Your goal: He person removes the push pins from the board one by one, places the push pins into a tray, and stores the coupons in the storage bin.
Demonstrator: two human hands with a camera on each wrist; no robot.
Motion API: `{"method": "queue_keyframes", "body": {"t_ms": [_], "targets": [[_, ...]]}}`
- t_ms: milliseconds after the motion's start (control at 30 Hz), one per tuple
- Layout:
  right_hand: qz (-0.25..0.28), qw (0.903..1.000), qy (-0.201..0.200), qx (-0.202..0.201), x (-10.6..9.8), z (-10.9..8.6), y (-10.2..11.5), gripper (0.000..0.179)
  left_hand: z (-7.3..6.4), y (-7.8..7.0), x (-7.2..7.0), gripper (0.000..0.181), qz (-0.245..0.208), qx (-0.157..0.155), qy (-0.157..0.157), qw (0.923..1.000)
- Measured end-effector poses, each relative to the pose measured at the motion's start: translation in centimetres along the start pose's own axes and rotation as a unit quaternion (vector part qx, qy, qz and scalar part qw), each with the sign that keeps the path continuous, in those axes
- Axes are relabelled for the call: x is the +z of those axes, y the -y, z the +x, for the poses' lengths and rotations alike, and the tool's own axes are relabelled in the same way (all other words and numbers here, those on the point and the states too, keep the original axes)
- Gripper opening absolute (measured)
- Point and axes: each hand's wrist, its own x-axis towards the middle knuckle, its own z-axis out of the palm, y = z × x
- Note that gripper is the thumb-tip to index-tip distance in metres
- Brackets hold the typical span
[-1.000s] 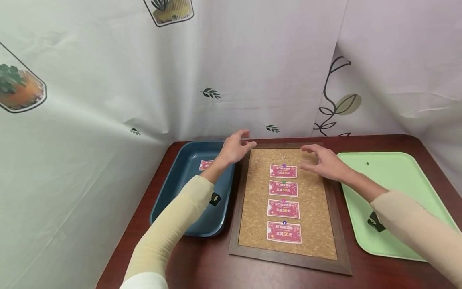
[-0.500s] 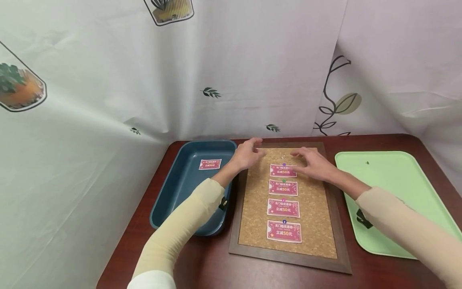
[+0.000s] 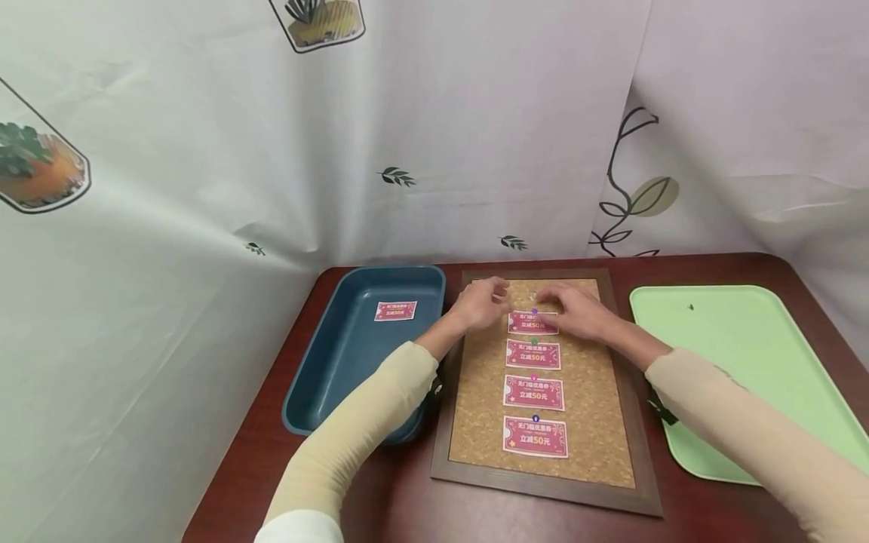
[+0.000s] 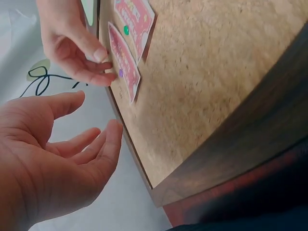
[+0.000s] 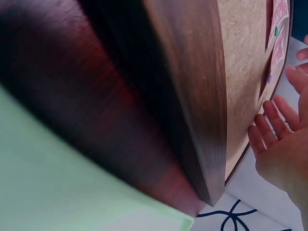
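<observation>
A cork board (image 3: pixel 591 422) in a brown wooden frame lies on the table. Several pink coupons run down it in a column, each with a coloured pin at its top edge; the top coupon (image 3: pixel 521 323) has a purple pin. Just above that coupon is a small clear pin-like thing (image 3: pixel 532 296). My left hand (image 3: pixel 479 304) hovers over the board's upper left, its fingers loosely bent and holding nothing. Opposite it, my right hand (image 3: pixel 575 311) reaches in from the right, fingers relaxed, its thumb overlapping the top coupon in the head view. The left wrist view shows both hands (image 4: pixel 62 159) apart.
Left of the board stands a deep blue tray (image 3: pixel 326 362) with one loose pink coupon (image 3: pixel 395 311) in it. A light green tray (image 3: pixel 733 324) lies to the right, a tiny dark speck near its far end. White printed cloth (image 3: pixel 475 151) hangs behind the dark red table (image 3: pixel 407 498).
Both hands have moved inward over the board's top, the left one rightward and the right one leftward, narrowing the gap between them. The coupons and trays stay where they were.
</observation>
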Motion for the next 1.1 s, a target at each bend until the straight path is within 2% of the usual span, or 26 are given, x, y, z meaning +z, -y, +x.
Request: {"method": "queue_keyframes", "body": {"t_ms": [200, 433, 600, 867, 1100], "targets": [[0.001, 0.9999, -0.006, -0.01, 0.3, 0.5, -0.1, 0.031, 0.2, 0.2, 0.9, 0.046, 0.017, 0.003, 0.014, 0.9998], [0.012, 0.9999, -0.011, 0.001, 0.8, 1.1, -0.6, 0.018, 0.6, 0.3, 1.6, 0.041, 0.04, 0.006, 0.017, 0.9991], [0.019, 0.9997, -0.012, 0.003, 0.9, 1.4, -0.6, 0.015, 0.8, 0.3, 1.8, 0.036, 0.05, 0.0, 0.011, 0.9987], [0.021, 0.9994, -0.008, 0.026, 1.1, 1.5, -0.3, 0.015, 1.4, 1.0, 2.7, 0.019, 0.021, -0.017, -0.002, 0.9996], [0.034, 0.9984, -0.008, 0.044, 1.2, 1.8, 0.0, 0.01, 1.7, 1.2, 2.6, 0.016, 0.0, -0.031, -0.001, 0.9995]]}}
